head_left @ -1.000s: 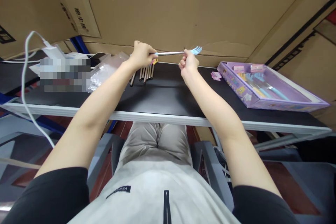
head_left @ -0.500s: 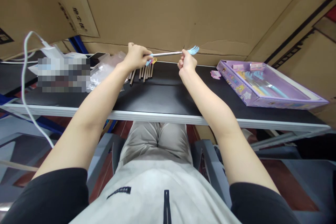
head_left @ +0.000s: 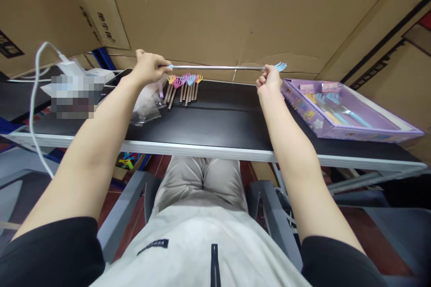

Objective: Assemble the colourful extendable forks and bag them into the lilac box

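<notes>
A telescopic back scratcher (head_left: 215,67) with a thin silver rod is stretched out level above the back of the black table. My left hand (head_left: 148,68) is closed on its end, where a bit of light blue shows at the fingertips. At the other end my right hand (head_left: 270,80) grips it just below the light blue claw head, which points right. Several shorter back scratchers (head_left: 183,87) with yellow, pink, purple and blue claws lie in a group on the table, right of my left hand and below the rod.
An open purple box (head_left: 336,133) holding a few blue and yellow claw-headed pieces stands at the right. Crumpled clear plastic bags (head_left: 146,107) lie by my left forearm. A white cable (head_left: 31,107) hangs over the left table edge. Cardboard (head_left: 215,13) walls the back.
My hands have moved apart, left hand leftward and right hand rightward, and the rod between them has lengthened. The group of back scratchers shows more fully.
</notes>
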### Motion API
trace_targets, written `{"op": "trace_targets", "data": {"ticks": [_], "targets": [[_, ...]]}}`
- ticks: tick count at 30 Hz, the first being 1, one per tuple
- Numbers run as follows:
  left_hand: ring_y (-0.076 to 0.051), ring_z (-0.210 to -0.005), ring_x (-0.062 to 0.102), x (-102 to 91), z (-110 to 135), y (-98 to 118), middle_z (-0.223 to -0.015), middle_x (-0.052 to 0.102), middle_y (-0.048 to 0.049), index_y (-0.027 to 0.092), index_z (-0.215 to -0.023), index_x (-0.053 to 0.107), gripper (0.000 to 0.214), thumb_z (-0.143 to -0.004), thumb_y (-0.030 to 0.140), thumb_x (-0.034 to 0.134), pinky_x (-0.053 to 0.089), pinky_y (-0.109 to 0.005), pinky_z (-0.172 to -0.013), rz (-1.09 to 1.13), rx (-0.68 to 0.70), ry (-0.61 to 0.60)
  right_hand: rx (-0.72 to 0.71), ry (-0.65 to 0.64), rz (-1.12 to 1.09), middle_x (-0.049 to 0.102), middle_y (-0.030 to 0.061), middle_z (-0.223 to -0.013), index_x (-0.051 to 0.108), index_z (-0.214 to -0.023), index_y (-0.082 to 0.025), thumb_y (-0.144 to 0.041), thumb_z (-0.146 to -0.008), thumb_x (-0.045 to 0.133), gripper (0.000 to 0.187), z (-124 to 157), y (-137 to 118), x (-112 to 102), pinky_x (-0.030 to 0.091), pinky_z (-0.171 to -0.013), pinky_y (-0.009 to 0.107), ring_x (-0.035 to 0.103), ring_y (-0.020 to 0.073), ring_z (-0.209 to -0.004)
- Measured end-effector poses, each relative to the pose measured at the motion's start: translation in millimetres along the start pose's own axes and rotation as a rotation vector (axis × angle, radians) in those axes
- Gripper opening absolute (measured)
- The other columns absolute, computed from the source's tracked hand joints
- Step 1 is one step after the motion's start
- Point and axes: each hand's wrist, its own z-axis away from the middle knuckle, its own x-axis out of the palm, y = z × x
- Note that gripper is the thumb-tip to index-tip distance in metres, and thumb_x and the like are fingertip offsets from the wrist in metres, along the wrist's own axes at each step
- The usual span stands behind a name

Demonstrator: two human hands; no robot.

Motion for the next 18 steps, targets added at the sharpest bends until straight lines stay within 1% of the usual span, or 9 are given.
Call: {"op": "trace_targets", "data": {"ticks": [2,6,8,10,13,14,15,17,18], "targets": [[-0.026,-0.119,0.052,-2.7,2.7,-7.3,-0.104,0.079,0.0035,0.023,-0.122,0.071,0.061,-0.090,0.066,0.044,0.015,-0.051,-0.117,0.001,-0.022,-0.003,0.017,0.007,-0.019,0.033,-0.0115,-0.045,0.039,-0.062,-0.019,-0.016,-0.104,0.058,0.047,0.5,-3.8,-2.9,0.016,-0.032,0.011,0.022,-0.0008,-0.035],[-0.032,-0.126,0.050,-5.0,7.4,-20.8,-0.082,0.077,0.0051,0.030,-0.124,0.072,0.066,-0.083,0.075,0.047,0.010,-0.055,-0.117,0.016,-0.068,-0.018,0.009,0.041,-0.029,0.032,-0.0121,-0.046,0.038,-0.062,-0.019,-0.015,-0.104,0.055,0.045,-4.2,-9.3,-11.9,0.017,-0.033,0.010,0.022,-0.0015,-0.035],[-0.031,-0.125,0.051,-4.3,9.3,-25.5,-0.085,0.078,0.0040,0.029,-0.121,0.073,0.066,-0.083,0.075,0.047,0.012,-0.054,-0.117,0.024,-0.058,-0.012,0.002,0.045,-0.029,0.032,-0.0121,-0.047,0.037,-0.064,-0.020,-0.014,-0.104,0.053,0.044,-8.2,-10.4,-16.7,0.018,-0.034,0.010,0.023,-0.0011,-0.035],[-0.029,-0.123,0.052,-2.4,10.1,-25.3,-0.091,0.079,0.0033,0.026,-0.120,0.073,0.065,-0.084,0.073,0.047,0.015,-0.053,-0.117,0.024,-0.048,-0.003,-0.004,0.038,-0.027,0.032,-0.0119,-0.047,0.038,-0.066,-0.022,-0.015,-0.105,0.051,0.042,-9.7,-9.1,-19.0,0.019,-0.033,0.011,0.023,0.0002,-0.036],[-0.028,-0.121,0.052,1.9,8.0,-11.5,-0.092,0.078,0.0024,0.025,-0.119,0.073,0.059,-0.087,0.068,0.047,0.016,-0.053,-0.117,0.025,-0.021,-0.012,0.012,0.009,-0.010,0.031,-0.0117,-0.048,0.040,-0.067,-0.022,-0.016,-0.105,0.052,0.040,-3.3,-1.0,-13.8,0.018,-0.034,0.011,0.022,0.0003,-0.037],[-0.028,-0.120,0.052,3.7,6.3,-3.8,-0.094,0.078,0.0014,0.024,-0.118,0.073,0.056,-0.089,0.064,0.047,0.016,-0.054,-0.117,0.023,-0.001,-0.020,0.024,-0.010,0.004,0.032,-0.0116,-0.048,0.040,-0.067,-0.021,-0.016,-0.104,0.054,0.040,0.5,3.2,-9.8,0.019,-0.034,0.011,0.022,-0.0001,-0.038],[-0.027,-0.117,0.054,5.7,4.1,4.6,-0.101,0.078,-0.0007,0.022,-0.115,0.074,0.052,-0.090,0.058,0.046,0.017,-0.053,-0.117,0.014,0.031,-0.026,0.040,-0.040,0.030,0.032,-0.0116,-0.050,0.041,-0.067,-0.020,-0.017,-0.103,0.057,0.039,4.2,7.7,-5.3,0.018,-0.035,0.012,0.022,-0.0005,-0.038],[-0.025,-0.111,0.054,10.1,-1.1,21.7,-0.104,0.077,-0.0022,0.022,-0.110,0.074,0.045,-0.092,0.051,0.045,0.017,-0.054,-0.117,-0.023,0.072,-0.066,0.004,-0.084,0.055,0.034,-0.0115,-0.052,0.040,-0.069,-0.020,-0.023,-0.101,0.063,0.040,8.7,17.4,3.9,0.020,-0.037,0.013,0.024,-0.0008,-0.038],[-0.025,-0.111,0.054,12.6,-4.0,29.6,-0.099,0.077,-0.0013,0.024,-0.111,0.074,0.043,-0.092,0.050,0.046,0.016,-0.055,-0.117,-0.011,0.053,-0.065,-0.018,-0.108,0.070,0.033,-0.0116,-0.053,0.039,-0.069,-0.020,-0.029,-0.099,0.067,0.042,8.8,22.2,7.8,0.020,-0.038,0.013,0.025,-0.0006,-0.038]]}}
